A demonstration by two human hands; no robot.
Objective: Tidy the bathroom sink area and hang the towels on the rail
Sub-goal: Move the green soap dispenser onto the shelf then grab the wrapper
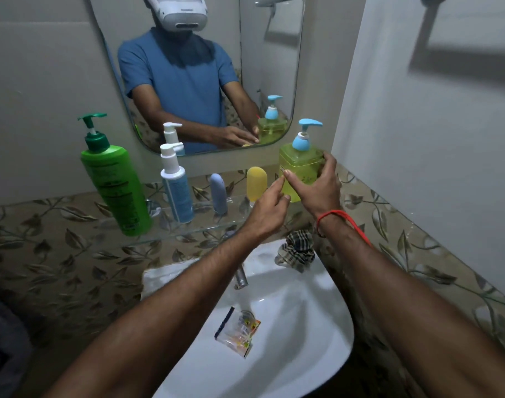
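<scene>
On the glass shelf (165,235) under the mirror stand a big green pump bottle (115,188), a blue pump bottle (176,186), a small lilac bottle (218,196) and a small yellow bottle (256,182). At the shelf's right end my right hand (317,185) is wrapped around a square yellow-green soap dispenser (298,165) with a blue pump. My left hand (270,206) hovers beside it with loosely curled fingers, holding nothing. A crumpled checked cloth (298,251) lies on the rim of the white sink (303,311). A white towel (165,275) rests at the sink's left edge.
A small plastic sachet (238,331) lies in the sink basin below the tap (241,275). The mirror (199,73) reflects a person in a blue shirt. A white wall (432,139) closes the right side. A rail's shadow falls on that wall at top right.
</scene>
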